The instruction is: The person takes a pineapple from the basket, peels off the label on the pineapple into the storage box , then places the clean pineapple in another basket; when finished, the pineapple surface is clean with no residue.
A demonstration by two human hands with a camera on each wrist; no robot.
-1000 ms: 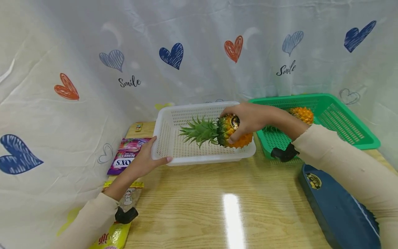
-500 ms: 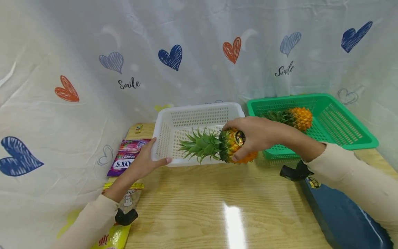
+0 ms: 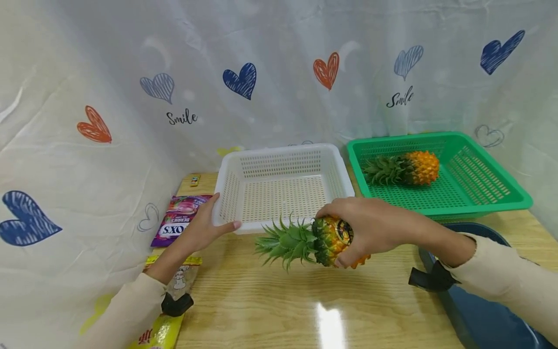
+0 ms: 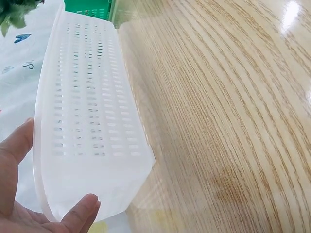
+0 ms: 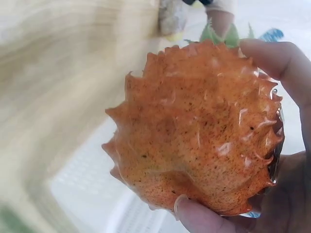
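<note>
A pineapple with a green leafy crown lies sideways in my right hand, over the table in front of the white basket. Fingers and thumb wrap its orange spiky body; the right wrist view shows the underside of that pineapple in the grip. My left hand holds the near left corner of the white plastic basket, thumb on the front wall and fingers at the left side. Nothing lies in that basket. A second pineapple rests in the green basket at the right.
Left of the white basket lie a purple candy bag, a small yellow packet and yellow-edged bags nearer the front. A dark blue tray sits at the right, partly under my right forearm. A printed curtain hangs behind.
My right hand has brought the pineapple from over the white basket toward me, past its front rim. The second pineapple has come into fuller view. My left hand has stayed put.
</note>
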